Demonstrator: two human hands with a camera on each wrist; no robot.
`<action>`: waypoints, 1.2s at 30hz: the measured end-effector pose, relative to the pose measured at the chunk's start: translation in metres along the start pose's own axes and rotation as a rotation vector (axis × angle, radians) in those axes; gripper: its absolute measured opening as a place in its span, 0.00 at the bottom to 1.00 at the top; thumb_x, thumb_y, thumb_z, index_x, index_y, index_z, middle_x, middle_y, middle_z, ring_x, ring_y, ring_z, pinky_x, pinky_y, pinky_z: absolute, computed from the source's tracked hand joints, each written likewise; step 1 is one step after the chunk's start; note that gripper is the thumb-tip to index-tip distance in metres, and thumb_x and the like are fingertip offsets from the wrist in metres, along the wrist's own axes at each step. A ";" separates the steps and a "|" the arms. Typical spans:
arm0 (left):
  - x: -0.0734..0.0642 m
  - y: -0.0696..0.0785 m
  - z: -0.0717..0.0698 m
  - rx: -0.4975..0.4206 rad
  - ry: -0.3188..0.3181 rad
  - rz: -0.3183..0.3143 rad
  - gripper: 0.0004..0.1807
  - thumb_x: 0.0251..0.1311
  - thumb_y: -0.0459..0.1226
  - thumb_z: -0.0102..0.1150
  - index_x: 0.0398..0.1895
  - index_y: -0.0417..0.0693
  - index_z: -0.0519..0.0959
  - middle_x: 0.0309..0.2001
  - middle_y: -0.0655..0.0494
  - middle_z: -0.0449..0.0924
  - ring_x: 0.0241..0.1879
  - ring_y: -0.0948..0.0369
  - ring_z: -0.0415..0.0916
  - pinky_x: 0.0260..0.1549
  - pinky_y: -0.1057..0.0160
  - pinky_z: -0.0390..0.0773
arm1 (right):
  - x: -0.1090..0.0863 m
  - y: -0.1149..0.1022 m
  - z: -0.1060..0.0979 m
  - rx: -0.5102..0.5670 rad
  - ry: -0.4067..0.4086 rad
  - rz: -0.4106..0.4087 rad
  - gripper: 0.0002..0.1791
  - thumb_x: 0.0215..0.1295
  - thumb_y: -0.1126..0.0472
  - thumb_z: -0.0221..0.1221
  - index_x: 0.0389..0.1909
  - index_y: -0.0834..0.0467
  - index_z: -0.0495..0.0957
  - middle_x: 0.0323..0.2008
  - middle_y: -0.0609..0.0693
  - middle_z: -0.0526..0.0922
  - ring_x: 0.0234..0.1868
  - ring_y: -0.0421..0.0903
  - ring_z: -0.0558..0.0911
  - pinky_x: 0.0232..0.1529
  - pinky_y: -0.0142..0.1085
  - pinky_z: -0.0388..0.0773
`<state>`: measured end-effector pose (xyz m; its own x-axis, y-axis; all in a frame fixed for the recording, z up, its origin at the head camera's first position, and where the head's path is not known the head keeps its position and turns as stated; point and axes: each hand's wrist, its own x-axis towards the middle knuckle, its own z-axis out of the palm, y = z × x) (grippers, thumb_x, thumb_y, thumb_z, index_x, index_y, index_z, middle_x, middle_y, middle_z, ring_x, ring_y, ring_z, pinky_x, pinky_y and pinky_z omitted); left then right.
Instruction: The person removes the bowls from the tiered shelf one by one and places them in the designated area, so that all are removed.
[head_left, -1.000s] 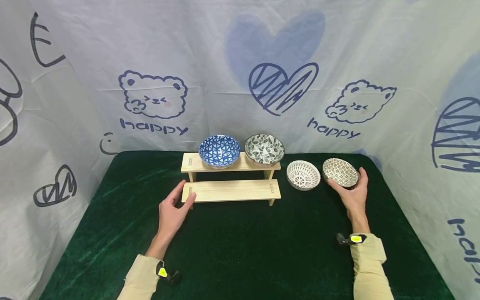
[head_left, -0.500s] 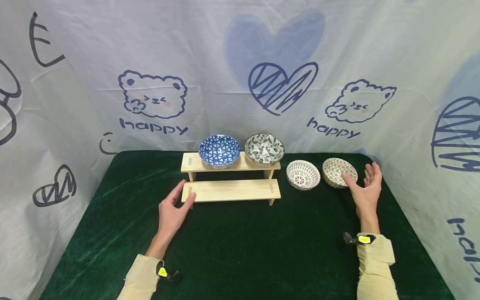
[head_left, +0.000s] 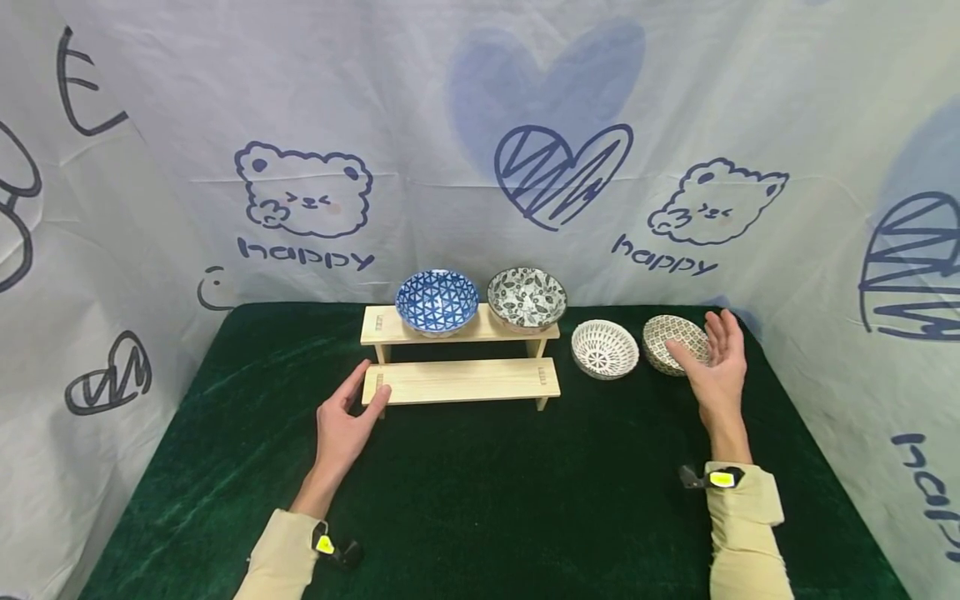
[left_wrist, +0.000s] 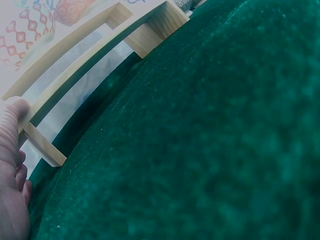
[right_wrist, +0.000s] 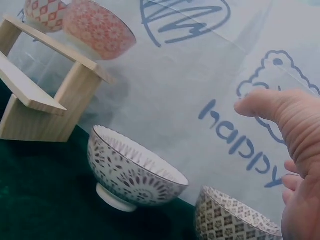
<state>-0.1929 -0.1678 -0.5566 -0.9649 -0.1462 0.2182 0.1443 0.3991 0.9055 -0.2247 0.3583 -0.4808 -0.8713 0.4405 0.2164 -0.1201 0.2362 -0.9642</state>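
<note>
Left hand (head_left: pixel 345 423): grip pinches left end of two-tier pale wooden stand (head_left: pixel 461 382) on green-cloth desk (head_left: pixel 480 500). Rightward: round white dark-patterned bowl (head_left: pixel 604 349), round beige lattice-patterned bowl (head_left: pixel 662 333). Right hand (head_left: pixel 720 375): grip wide, near the latter.

We cannot read the tiny marks (head_left: pixel 543 377) on the wooden stand (head_left: pixel 461 381). The right hand (head_left: pixel 720 371) hides part of the lattice-patterned bowl (head_left: pixel 663 331) from us; the left wrist view's edge crops the left hand (left_wrist: pixel 10 172).
</note>
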 end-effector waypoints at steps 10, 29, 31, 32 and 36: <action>-0.001 0.000 0.000 -0.005 -0.002 -0.001 0.36 0.69 0.50 0.67 0.76 0.48 0.71 0.75 0.52 0.70 0.75 0.48 0.66 0.72 0.39 0.65 | -0.009 -0.007 0.017 -0.025 -0.131 -0.042 0.55 0.63 0.63 0.73 0.84 0.50 0.49 0.82 0.51 0.58 0.82 0.46 0.56 0.82 0.38 0.48; 0.000 -0.001 0.000 0.001 -0.001 -0.003 0.36 0.69 0.51 0.67 0.76 0.49 0.71 0.75 0.52 0.70 0.75 0.48 0.67 0.72 0.39 0.66 | -0.026 -0.013 0.052 0.015 -0.315 -0.108 0.57 0.61 0.68 0.73 0.84 0.57 0.48 0.81 0.57 0.58 0.82 0.53 0.55 0.82 0.51 0.49; 0.000 -0.001 0.000 0.001 0.002 -0.002 0.36 0.69 0.51 0.67 0.76 0.49 0.71 0.75 0.52 0.70 0.75 0.48 0.67 0.72 0.39 0.66 | -0.029 -0.013 0.055 0.019 -0.331 -0.112 0.56 0.61 0.68 0.73 0.84 0.56 0.48 0.81 0.55 0.59 0.82 0.52 0.56 0.82 0.50 0.50; 0.000 -0.001 0.001 0.000 0.004 -0.001 0.36 0.69 0.50 0.67 0.76 0.48 0.71 0.75 0.52 0.70 0.75 0.48 0.67 0.72 0.40 0.66 | -0.030 -0.014 0.057 0.013 -0.341 -0.113 0.56 0.62 0.67 0.73 0.84 0.56 0.48 0.81 0.54 0.59 0.82 0.51 0.56 0.82 0.50 0.50; 0.000 0.000 0.002 0.002 0.011 -0.004 0.36 0.69 0.49 0.68 0.76 0.47 0.72 0.75 0.52 0.71 0.74 0.48 0.68 0.72 0.40 0.66 | -0.035 -0.014 0.062 0.007 -0.380 -0.112 0.55 0.63 0.67 0.72 0.84 0.55 0.48 0.81 0.54 0.58 0.82 0.50 0.56 0.81 0.50 0.51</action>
<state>-0.1935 -0.1661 -0.5573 -0.9629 -0.1579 0.2190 0.1404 0.4001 0.9057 -0.2218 0.2857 -0.4845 -0.9665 0.0601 0.2495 -0.2264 0.2583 -0.9392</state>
